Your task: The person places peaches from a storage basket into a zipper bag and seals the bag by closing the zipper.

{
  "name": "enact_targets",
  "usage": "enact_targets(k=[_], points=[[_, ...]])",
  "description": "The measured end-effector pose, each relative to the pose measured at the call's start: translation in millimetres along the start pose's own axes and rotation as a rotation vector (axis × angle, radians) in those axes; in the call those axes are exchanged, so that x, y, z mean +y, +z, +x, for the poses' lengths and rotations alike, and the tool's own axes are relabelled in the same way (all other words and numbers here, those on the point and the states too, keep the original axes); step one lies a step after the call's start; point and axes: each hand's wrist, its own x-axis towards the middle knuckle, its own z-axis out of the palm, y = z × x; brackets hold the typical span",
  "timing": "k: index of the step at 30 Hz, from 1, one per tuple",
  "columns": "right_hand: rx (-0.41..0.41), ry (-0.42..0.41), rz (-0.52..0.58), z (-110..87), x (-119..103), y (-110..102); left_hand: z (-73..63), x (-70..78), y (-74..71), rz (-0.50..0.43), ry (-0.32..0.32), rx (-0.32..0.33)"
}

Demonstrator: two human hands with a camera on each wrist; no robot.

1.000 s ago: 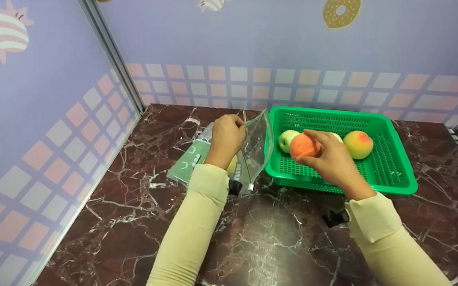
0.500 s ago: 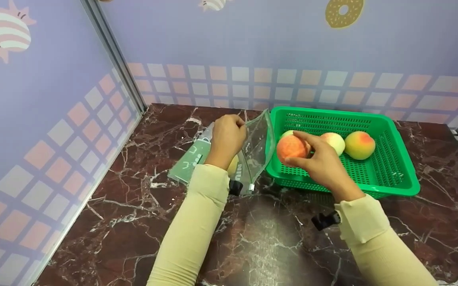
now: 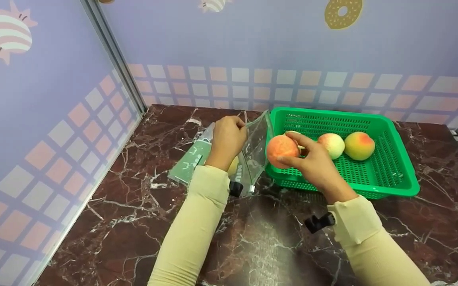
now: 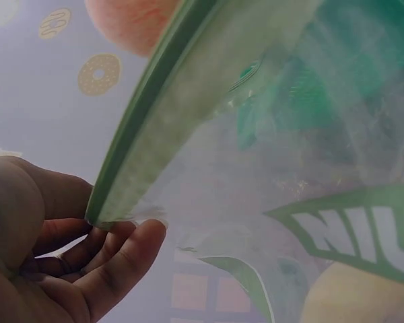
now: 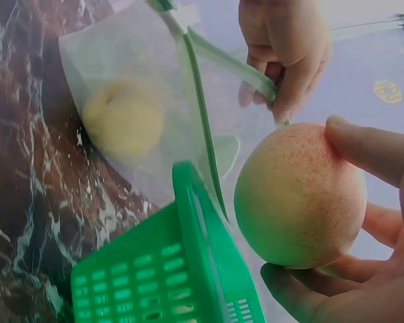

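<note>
A clear zip bag (image 3: 259, 139) with green print lies left of the green basket (image 3: 404, 159), its mouth facing the basket. My left hand (image 3: 229, 139) pinches the upper edge of that mouth, as the left wrist view shows. Inside the bag is a yellowish round fruit (image 5: 124, 118). My right hand (image 3: 316, 165) holds an orange-pink peach (image 3: 282, 151) between thumb and fingers, over the basket's left rim and beside the bag's opening. In the right wrist view the same peach (image 5: 303, 195) looks pale with red speckles.
In the basket sit a yellow-green peach with a red blush (image 3: 359, 145), a pale peach (image 3: 332, 145) and another fruit (image 3: 292, 134) mostly hidden behind the held peach. Patterned wall panels (image 3: 229, 47) close off the back and left of the dark marbled table (image 3: 133, 222).
My right hand has carried the peach leftward across the basket to the bag's mouth, uncovering the pale peach. The left hand and the bag have stayed about where they were.
</note>
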Motion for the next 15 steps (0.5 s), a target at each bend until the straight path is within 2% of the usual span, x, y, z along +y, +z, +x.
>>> enact_targets(k=[5,10,15], points=[[-0.011,0.002,0.090,1.1,-1.0,5.4,-1.2,0.6,0.2,-0.004,-0.004,-0.015],[-0.014,0.016,0.104,1.8,-2.1,8.9,-2.1,1.9,-0.1,-0.012,-0.024,-0.045],[-0.011,0.026,0.110,4.3,-0.1,11.1,-2.9,3.0,0.7,-0.010,-0.022,-0.032]])
